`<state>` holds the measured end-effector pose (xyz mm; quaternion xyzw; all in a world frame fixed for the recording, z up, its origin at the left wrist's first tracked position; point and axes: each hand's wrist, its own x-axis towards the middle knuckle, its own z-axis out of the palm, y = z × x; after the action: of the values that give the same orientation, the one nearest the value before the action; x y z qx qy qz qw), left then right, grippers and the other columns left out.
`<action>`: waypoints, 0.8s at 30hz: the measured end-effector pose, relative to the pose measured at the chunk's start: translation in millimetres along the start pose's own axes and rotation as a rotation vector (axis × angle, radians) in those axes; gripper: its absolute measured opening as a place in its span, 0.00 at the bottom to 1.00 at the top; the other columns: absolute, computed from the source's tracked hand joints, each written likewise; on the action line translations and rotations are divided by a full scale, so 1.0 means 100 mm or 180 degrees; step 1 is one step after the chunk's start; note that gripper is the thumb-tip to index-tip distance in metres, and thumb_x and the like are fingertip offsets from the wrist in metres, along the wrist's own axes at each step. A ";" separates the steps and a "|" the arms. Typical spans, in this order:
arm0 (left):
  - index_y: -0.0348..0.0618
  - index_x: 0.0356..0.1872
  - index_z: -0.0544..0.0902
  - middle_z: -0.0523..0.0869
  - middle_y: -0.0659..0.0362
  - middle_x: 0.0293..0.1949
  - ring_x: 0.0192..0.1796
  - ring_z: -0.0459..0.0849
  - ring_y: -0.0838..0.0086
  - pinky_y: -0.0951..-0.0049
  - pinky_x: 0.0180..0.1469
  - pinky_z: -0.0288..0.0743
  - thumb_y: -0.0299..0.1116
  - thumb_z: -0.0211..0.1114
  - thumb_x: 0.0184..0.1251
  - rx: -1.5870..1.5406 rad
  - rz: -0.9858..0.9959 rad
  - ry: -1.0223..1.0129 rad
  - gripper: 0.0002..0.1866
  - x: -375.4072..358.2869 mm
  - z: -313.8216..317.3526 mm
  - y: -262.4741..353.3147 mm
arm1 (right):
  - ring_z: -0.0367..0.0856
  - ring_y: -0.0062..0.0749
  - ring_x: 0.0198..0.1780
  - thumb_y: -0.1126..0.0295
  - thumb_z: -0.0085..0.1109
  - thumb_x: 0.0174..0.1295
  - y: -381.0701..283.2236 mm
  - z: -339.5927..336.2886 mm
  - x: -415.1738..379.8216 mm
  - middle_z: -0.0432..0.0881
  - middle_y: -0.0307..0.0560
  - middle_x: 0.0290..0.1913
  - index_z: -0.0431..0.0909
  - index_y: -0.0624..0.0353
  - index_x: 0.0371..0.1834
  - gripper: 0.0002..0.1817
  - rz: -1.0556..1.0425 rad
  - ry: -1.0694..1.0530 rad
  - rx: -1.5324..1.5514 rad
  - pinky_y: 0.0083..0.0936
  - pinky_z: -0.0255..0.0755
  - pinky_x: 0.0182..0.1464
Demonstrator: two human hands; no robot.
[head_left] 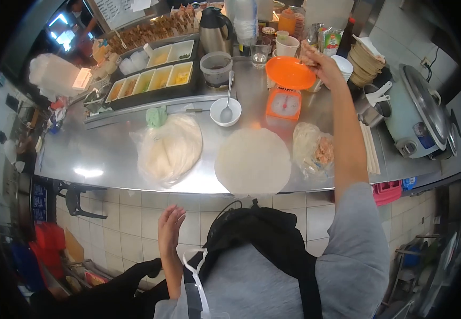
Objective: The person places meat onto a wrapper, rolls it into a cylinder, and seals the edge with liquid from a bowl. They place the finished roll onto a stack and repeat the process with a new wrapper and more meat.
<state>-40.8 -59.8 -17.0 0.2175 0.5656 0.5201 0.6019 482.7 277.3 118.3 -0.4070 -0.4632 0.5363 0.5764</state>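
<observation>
**Right hand over the scale, left hand free below the counter**

Nearest the camera is the person's grey shirt and black apron strap, with the left hand (170, 227) raised just below the counter edge, fingers open and holding nothing. The right hand (318, 63) reaches out over the far side of the counter (97, 154), its fingers pinched together above the edge of the orange tray (289, 72) that sits on the scale (283, 103); what they pinch is too small to tell. A round wrapper (253, 161) lies flat at the counter's near edge, straight below the scale. Left of it is a bag of wrappers (169, 149); right of it, a bag of filling (314, 151), just beside the right forearm. A white bowl (225, 111) with a spoon stands left of the scale. Trays of toppings (151, 72) sit farther back, and a rice cooker (416, 114) stands at the right end.
</observation>
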 end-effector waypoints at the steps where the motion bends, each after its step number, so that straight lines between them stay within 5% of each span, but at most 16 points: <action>1: 0.32 0.57 0.71 0.78 0.51 0.49 0.53 0.79 0.66 0.68 0.58 0.73 0.30 0.60 0.67 0.0014 0.0066 -0.0140 0.19 0.05 0.04 -0.01 | 0.81 0.18 0.39 0.70 0.63 0.61 -0.11 0.10 -0.17 0.83 0.37 0.37 0.77 0.67 0.50 0.17 -0.0028 0.0308 0.0121 0.14 0.75 0.39; 8: 0.33 0.57 0.73 0.80 0.53 0.48 0.52 0.80 0.68 0.70 0.57 0.72 0.32 0.59 0.69 0.0860 0.0358 -0.0782 0.19 0.45 0.58 0.21 | 0.81 0.19 0.39 0.70 0.68 0.55 0.22 0.78 -1.24 0.83 0.37 0.40 0.78 0.58 0.55 0.22 0.0998 -0.0416 -0.0524 0.21 0.76 0.44; 15: 0.39 0.59 0.73 0.80 0.54 0.52 0.56 0.77 0.71 0.72 0.58 0.70 0.30 0.67 0.62 0.1784 0.1727 -0.1931 0.24 0.76 1.54 0.16 | 0.83 0.31 0.40 0.78 0.69 0.46 1.37 1.43 -2.12 0.84 0.43 0.38 0.77 0.62 0.49 0.23 0.0771 -0.0854 -0.1715 0.26 0.76 0.43; 17: 0.41 0.59 0.74 0.80 0.53 0.53 0.56 0.77 0.70 0.72 0.59 0.70 0.31 0.68 0.60 0.2159 0.1987 -0.2027 0.25 0.80 1.70 0.06 | 0.82 0.39 0.43 0.78 0.69 0.45 1.74 1.49 -2.29 0.83 0.45 0.38 0.77 0.62 0.48 0.23 -0.0144 -0.0699 -0.3039 0.29 0.75 0.47; 20: 0.42 0.57 0.77 0.80 0.52 0.55 0.56 0.78 0.68 0.72 0.60 0.70 0.29 0.69 0.58 0.2457 0.2349 -0.2369 0.24 0.93 1.79 -0.11 | 0.78 0.46 0.45 0.74 0.67 0.46 1.62 1.51 -2.44 0.82 0.49 0.37 0.79 0.62 0.46 0.20 -0.0730 -0.0055 -0.2593 0.32 0.74 0.48; 24: 0.40 0.51 0.81 0.81 0.51 0.54 0.53 0.81 0.66 0.72 0.58 0.72 0.25 0.69 0.56 0.2561 0.2124 -0.2618 0.20 0.99 1.79 -0.23 | 0.77 0.44 0.48 0.74 0.66 0.47 1.68 1.45 -2.58 0.81 0.51 0.41 0.82 0.60 0.42 0.16 -0.1059 -0.0216 -0.2697 0.31 0.74 0.48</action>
<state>112.2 77.0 -33.8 0.7694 0.3422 0.3015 0.4473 302.5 32.0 -34.8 -0.5092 -0.7195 0.2126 0.4218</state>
